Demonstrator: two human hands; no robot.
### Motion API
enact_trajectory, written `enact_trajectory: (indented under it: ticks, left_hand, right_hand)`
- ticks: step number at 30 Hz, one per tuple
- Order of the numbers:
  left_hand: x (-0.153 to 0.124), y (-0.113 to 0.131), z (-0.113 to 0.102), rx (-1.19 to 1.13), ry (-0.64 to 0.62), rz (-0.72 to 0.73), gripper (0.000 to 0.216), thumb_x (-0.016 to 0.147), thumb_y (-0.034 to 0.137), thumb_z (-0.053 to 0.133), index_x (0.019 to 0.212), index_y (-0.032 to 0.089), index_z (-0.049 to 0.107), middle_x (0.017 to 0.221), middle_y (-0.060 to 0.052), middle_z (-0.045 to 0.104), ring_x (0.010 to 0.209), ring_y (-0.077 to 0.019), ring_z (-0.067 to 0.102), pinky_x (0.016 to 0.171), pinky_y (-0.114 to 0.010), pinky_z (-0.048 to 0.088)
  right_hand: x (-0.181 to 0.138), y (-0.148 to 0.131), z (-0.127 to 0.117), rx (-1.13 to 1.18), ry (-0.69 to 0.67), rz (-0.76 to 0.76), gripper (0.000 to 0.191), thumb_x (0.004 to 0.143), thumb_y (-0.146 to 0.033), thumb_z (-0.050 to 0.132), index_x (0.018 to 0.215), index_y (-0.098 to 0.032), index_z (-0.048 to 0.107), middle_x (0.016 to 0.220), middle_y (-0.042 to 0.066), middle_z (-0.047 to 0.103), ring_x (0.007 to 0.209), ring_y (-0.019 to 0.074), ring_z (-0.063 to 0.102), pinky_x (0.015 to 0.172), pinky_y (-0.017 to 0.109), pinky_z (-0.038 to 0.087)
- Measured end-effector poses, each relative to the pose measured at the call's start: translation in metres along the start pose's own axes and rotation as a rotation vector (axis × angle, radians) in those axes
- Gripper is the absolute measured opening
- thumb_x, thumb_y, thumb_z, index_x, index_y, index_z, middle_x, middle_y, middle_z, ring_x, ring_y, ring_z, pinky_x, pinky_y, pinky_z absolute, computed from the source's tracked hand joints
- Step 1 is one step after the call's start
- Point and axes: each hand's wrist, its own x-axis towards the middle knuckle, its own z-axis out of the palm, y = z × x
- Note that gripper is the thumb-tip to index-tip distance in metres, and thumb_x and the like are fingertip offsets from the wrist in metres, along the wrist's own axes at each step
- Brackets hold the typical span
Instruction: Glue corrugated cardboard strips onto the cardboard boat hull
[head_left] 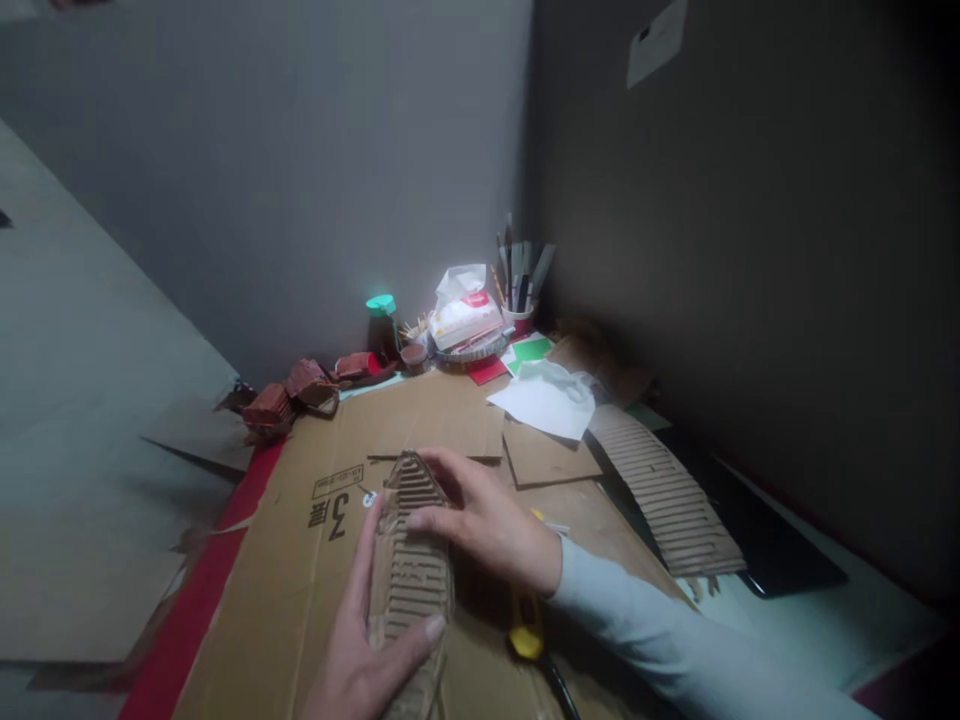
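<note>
Both hands grip a long, boat-shaped piece of corrugated cardboard (416, 575) with ridges across its top and a pointed far end. My left hand (375, 640) wraps its left side, thumb lying over the ridges near the lower end. Around the upper right edge closes my right hand (480, 515), its thumb pressing on the ridged face and its fingers partly hidden behind the tip. Beneath lies a large flat cardboard sheet (270, 590) with printed marks. A yellow and black cutter (527, 640) rests just right of the held piece.
Cut cardboard pieces (551, 455) and a ridged strip (667, 495) lie to the right, the strip beside a dark flat panel (780, 540). White paper (547, 400), a tissue pack (465, 318), a cup of brushes (519, 315) and reddish-brown cardboard models (270, 408) stand farther back, near the walls.
</note>
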Motion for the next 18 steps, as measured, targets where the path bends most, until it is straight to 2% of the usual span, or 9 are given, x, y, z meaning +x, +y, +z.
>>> enact_trajectory:
  ticks: [3,7,10,13,15,18]
  left_hand:
    - [0.001,0.001,-0.001,0.057,0.049,0.042,0.098,0.07,0.052,0.074,0.147,0.041,0.013,0.161,0.001,0.025,0.147,-0.0275,0.024,0.119,-0.046,0.025]
    - [0.004,-0.001,-0.002,0.094,0.111,0.076,0.102,0.071,0.054,0.072,0.149,0.037,0.008,0.159,-0.006,0.028,0.145,-0.0353,0.027,0.118,-0.056,0.024]
    - [0.005,-0.004,0.0,0.142,0.164,0.153,0.098,0.074,0.052,0.069,0.15,0.032,0.01,0.159,-0.008,0.029,0.147,-0.0353,0.021,0.12,-0.054,0.023]
    - [0.005,-0.008,0.002,0.189,0.211,0.205,0.092,0.077,0.048,0.067,0.15,0.031,0.014,0.157,-0.006,0.034,0.145,-0.0347,0.026,0.118,-0.051,0.03]
    - [0.005,-0.01,0.002,0.217,0.234,0.222,0.092,0.077,0.047,0.068,0.15,0.032,0.015,0.155,-0.006,0.038,0.143,-0.0349,0.032,0.116,-0.049,0.035]
    - [0.006,-0.014,0.0,0.249,0.257,0.236,0.09,0.077,0.045,0.068,0.15,0.031,0.018,0.154,-0.006,0.04,0.141,-0.0351,0.034,0.115,-0.05,0.036]
  right_hand:
    - [-0.002,0.0,-0.001,-0.043,-0.037,0.005,0.052,0.075,-0.009,0.067,0.123,-0.02,0.054,0.113,0.007,0.066,0.104,0.0218,0.062,0.099,0.043,0.047]
    - [-0.004,0.002,-0.001,-0.078,-0.069,0.01,0.059,0.071,0.0,0.059,0.127,-0.021,0.052,0.116,0.006,0.066,0.1,0.0189,0.064,0.098,0.039,0.049]
    - [-0.005,0.001,0.003,-0.146,-0.033,0.001,0.057,0.071,0.001,0.055,0.124,-0.02,0.052,0.111,0.006,0.067,0.095,0.0191,0.066,0.091,0.036,0.053]
    - [-0.008,-0.005,0.007,-0.276,0.024,-0.031,0.048,0.074,-0.002,0.054,0.118,-0.02,0.056,0.104,0.006,0.068,0.094,0.0216,0.065,0.085,0.036,0.054]
    - [-0.011,-0.011,0.009,-0.383,0.075,-0.069,0.043,0.076,-0.004,0.054,0.117,-0.02,0.055,0.105,0.007,0.067,0.098,0.0237,0.063,0.086,0.038,0.053]
    - [-0.015,-0.019,0.009,-0.538,0.157,-0.177,0.043,0.085,-0.007,0.051,0.127,-0.018,0.048,0.117,0.009,0.062,0.108,0.0237,0.056,0.094,0.04,0.048]
